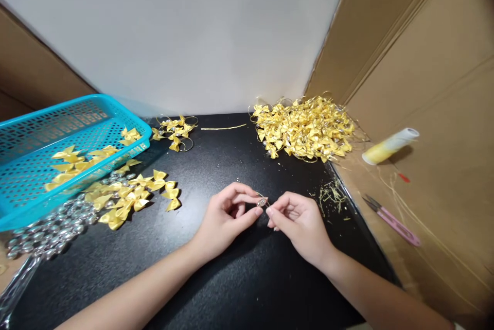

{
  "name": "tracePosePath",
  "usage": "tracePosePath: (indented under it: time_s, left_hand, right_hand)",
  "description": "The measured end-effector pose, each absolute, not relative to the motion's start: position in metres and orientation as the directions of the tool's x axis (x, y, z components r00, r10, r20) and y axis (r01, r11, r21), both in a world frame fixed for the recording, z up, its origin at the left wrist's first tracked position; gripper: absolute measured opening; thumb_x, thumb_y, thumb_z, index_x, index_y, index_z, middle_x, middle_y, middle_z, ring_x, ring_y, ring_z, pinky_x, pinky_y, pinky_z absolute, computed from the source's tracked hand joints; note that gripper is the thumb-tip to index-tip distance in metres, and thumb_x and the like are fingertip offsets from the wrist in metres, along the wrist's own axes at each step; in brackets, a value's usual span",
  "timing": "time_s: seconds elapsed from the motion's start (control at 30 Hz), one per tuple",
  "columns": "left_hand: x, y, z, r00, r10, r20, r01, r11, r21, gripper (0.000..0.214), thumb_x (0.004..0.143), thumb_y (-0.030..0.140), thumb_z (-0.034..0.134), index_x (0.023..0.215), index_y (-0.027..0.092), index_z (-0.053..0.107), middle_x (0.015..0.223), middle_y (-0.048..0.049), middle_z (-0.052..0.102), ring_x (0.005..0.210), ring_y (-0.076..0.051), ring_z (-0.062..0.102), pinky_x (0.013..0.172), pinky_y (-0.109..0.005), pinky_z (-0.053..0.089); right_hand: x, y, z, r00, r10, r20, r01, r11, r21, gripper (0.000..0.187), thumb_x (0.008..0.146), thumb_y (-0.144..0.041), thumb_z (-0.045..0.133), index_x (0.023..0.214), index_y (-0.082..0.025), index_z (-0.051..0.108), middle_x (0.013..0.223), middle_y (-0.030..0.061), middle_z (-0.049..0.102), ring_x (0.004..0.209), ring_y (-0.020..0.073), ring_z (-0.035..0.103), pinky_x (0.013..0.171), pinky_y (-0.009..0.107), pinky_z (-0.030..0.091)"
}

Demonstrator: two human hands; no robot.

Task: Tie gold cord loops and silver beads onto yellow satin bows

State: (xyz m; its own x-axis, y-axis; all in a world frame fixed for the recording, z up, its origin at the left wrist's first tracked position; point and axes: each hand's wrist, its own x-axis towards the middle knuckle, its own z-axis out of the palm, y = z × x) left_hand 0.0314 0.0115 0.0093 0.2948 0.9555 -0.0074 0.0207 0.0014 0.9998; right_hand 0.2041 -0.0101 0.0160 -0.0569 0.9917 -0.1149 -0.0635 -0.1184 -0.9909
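Over the front middle of the black tabletop (231, 165), my left hand (229, 216) pinches a small silvery bead (262, 202) between thumb and fingertips. Close beside it, my right hand (299, 222) is closed, thumb against forefinger, on a thin gold cord (267, 204) at the bead. Fingertips hide much of the cord, so whether it passes through the bead I cannot tell. To the left lie loose yellow ribbon bows (133, 198) and a heap of silver beads (50, 229).
A turquoise basket (139, 147) with bows stands at left. Finished-looking bows with cord loops form a large pile (304, 129) at back right and a small group (175, 129) at back left. A cord piece (224, 127), pink thread snips (397, 224), a spool (389, 146) and cord scraps (332, 196) lie around.
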Motion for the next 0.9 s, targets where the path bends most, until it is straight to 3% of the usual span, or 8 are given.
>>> tracePosePath:
  time_s: [0.1,0.23,0.37,0.47,0.57,0.67,0.9]
  left_hand:
    - [0.031,0.011,0.006,0.262,0.964,0.048,0.051,-0.063,0.997,0.023,0.079,0.023,0.074,0.095,0.018,0.058,0.087,-0.0057,0.079,0.044,-0.004,0.041,0.047,-0.017,0.034]
    - [0.029,0.010,0.001,0.255,0.948,0.192,0.153,-0.236,0.960,0.023,0.080,0.019,0.074,0.099,0.020,0.060,0.086,-0.0037,0.080,0.047,-0.006,0.052,0.047,-0.016,0.040]
    - [0.027,0.011,-0.001,0.310,0.849,0.428,0.278,-0.512,0.813,0.025,0.080,0.013,0.073,0.101,0.021,0.061,0.087,-0.0025,0.080,0.052,-0.007,0.060,0.052,-0.016,0.047]
    - [0.025,0.012,0.001,0.335,0.787,0.519,0.315,-0.612,0.725,0.030,0.080,0.010,0.072,0.105,0.020,0.059,0.088,-0.0032,0.080,0.060,-0.009,0.067,0.058,-0.017,0.051]
    - [0.025,0.014,0.006,0.335,0.818,0.467,0.299,-0.563,0.771,0.032,0.079,0.012,0.073,0.107,0.018,0.059,0.088,-0.0037,0.080,0.066,-0.012,0.071,0.063,-0.019,0.054]
    - [0.025,0.015,0.011,0.350,0.872,0.342,0.263,-0.442,0.857,0.018,0.082,0.017,0.069,0.100,0.017,0.066,0.087,-0.0043,0.080,0.074,-0.015,0.074,0.065,-0.021,0.054]
    - [0.028,0.017,0.016,0.335,0.906,0.259,0.224,-0.343,0.912,0.007,0.081,0.018,0.072,0.085,0.019,0.077,0.078,-0.0031,0.079,0.059,-0.011,0.065,0.053,-0.020,0.047]
  right_hand:
    - [0.203,-0.011,0.017,-0.059,0.988,-0.142,-0.071,-0.146,-0.987,0.016,0.071,-0.026,0.072,0.063,-0.017,0.062,0.053,-0.0009,0.066,0.049,0.0093,0.062,0.052,0.019,0.050]
    - [0.203,-0.011,0.016,-0.054,0.984,-0.171,-0.080,-0.175,-0.981,0.016,0.070,-0.027,0.073,0.064,-0.017,0.063,0.053,-0.0010,0.066,0.048,0.0092,0.061,0.050,0.019,0.050]
    - [0.203,-0.011,0.012,-0.060,0.980,-0.191,-0.087,-0.195,-0.977,0.018,0.072,-0.030,0.074,0.066,-0.016,0.064,0.055,-0.0003,0.067,0.051,0.0098,0.062,0.052,0.020,0.051]
    - [0.202,-0.010,0.010,-0.078,0.976,-0.203,-0.108,-0.210,-0.972,0.019,0.073,-0.033,0.075,0.070,-0.016,0.066,0.058,0.0005,0.068,0.054,0.0107,0.064,0.054,0.022,0.053]
    - [0.201,-0.008,0.008,-0.086,0.975,-0.207,-0.142,-0.218,-0.966,0.025,0.071,-0.039,0.077,0.070,-0.016,0.067,0.059,0.0009,0.069,0.055,0.0115,0.064,0.055,0.023,0.054]
    - [0.200,-0.007,0.006,-0.088,0.974,-0.208,-0.163,-0.221,-0.962,0.030,0.070,-0.043,0.079,0.070,-0.017,0.066,0.059,0.0006,0.068,0.055,0.0123,0.064,0.056,0.024,0.054]
    - [0.198,-0.007,0.003,-0.098,0.978,-0.183,-0.264,-0.203,-0.943,0.026,0.070,-0.038,0.081,0.072,-0.018,0.064,0.068,-0.0019,0.069,0.063,0.0102,0.066,0.066,0.023,0.057]
